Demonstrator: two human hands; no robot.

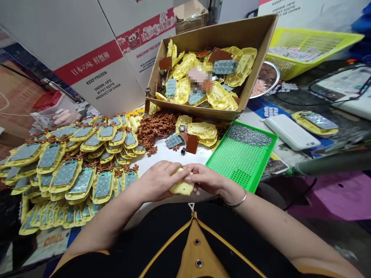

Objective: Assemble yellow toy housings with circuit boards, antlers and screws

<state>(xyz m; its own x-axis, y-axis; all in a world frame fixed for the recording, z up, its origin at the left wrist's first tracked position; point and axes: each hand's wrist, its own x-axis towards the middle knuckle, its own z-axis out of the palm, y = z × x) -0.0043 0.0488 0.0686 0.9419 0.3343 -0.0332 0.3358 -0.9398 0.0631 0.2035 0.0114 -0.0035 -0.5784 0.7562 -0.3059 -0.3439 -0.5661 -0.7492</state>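
Close to my body, a yellow plastic shell (182,187) is held between both hands. My left hand (160,180) wraps over its left side, and my right hand (207,178) pinches its right edge; both are closed on it. Just beyond them lie a brown circuit board (191,143), a grey keypad (174,140) and more yellow shells (203,131). Behind those is a heap of brown antler-shaped pieces (158,129). The inner side of the held shell is hidden from me.
Stacked yellow shells with grey keypads (65,173) fill the left. A cardboard box (199,110) of loose parts stands ahead. On the right are a green tray (257,170) holding small screws, a white power bank (292,132), a metal bowl (276,71) and a yellow basket (307,61).
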